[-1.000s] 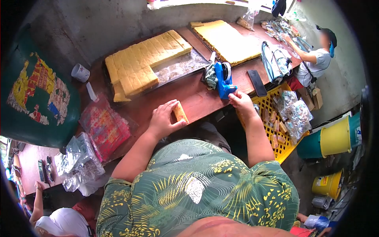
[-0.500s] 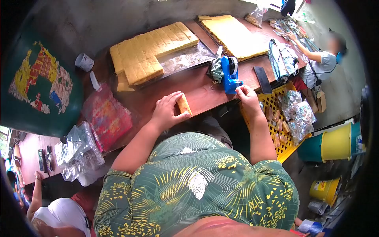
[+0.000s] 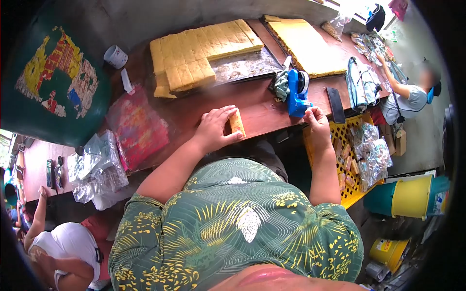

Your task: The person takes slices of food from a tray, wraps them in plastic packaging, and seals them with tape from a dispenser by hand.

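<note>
My left hand (image 3: 214,128) grips a small yellow cake bar (image 3: 236,123) between thumb and fingers, resting on the near edge of the brown table. My right hand (image 3: 317,120) is pinched at the front end of a blue tape dispenser (image 3: 297,97); a pale bit of tape shows at the fingertips. Behind the left hand lies a large sheet of yellow cake (image 3: 189,56), cut into bars, on a dark tray (image 3: 245,65) with part of its bottom bare. A grey-green cloth (image 3: 280,86) is bunched against the dispenser.
A second cake slab (image 3: 310,46) lies farther right. A black phone (image 3: 335,105) sits beside the dispenser. Below, a yellow crate (image 3: 357,196) holds wrapped bars and plastic packs. Red plastic (image 3: 138,128) and clear bags (image 3: 97,169) lie left. Two other people sit right and lower left.
The whole view has shifted, so the table and its things appear farther right. My left hand still holds the cake bar, and my right hand stays pinched by the dispenser.
</note>
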A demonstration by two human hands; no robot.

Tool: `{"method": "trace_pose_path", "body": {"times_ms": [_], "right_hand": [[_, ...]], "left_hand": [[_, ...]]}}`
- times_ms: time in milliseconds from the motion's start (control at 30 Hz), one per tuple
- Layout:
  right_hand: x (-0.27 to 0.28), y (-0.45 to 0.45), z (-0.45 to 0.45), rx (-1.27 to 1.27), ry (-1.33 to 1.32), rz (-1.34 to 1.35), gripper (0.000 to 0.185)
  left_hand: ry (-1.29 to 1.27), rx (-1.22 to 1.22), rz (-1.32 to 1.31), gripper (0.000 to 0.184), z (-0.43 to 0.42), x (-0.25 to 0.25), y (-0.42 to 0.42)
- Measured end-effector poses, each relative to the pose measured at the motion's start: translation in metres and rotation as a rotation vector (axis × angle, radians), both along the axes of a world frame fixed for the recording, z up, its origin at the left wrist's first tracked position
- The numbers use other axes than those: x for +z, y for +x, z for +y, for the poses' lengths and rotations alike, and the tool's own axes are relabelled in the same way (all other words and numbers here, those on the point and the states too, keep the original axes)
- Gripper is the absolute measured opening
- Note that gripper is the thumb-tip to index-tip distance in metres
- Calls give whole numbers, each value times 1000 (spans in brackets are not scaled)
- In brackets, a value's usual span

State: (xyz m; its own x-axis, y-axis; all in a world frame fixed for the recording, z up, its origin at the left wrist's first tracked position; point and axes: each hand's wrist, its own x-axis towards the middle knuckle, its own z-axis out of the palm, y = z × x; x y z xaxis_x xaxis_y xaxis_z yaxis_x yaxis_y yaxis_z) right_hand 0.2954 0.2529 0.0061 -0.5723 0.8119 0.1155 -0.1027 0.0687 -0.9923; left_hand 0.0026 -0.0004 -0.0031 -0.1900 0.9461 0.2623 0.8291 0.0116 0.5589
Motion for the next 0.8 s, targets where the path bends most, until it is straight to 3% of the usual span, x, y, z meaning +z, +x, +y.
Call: {"method": "trace_pose_path", "body": {"times_ms": [133, 333, 533, 800], "right_hand": [[-6, 1, 7, 25, 39, -55, 6], [-15, 1, 6, -128, 281, -371, 8], [5, -8, -4, -286, 728, -589, 10], [-5, -7, 7, -294, 558, -553, 10]], "left_hand": [[9, 6, 19, 82, 2, 1, -1], [10, 8, 22, 82, 2, -1, 2], [26, 8, 37, 78, 1, -3, 1], [30, 6, 17, 75, 0, -4, 1]]}}
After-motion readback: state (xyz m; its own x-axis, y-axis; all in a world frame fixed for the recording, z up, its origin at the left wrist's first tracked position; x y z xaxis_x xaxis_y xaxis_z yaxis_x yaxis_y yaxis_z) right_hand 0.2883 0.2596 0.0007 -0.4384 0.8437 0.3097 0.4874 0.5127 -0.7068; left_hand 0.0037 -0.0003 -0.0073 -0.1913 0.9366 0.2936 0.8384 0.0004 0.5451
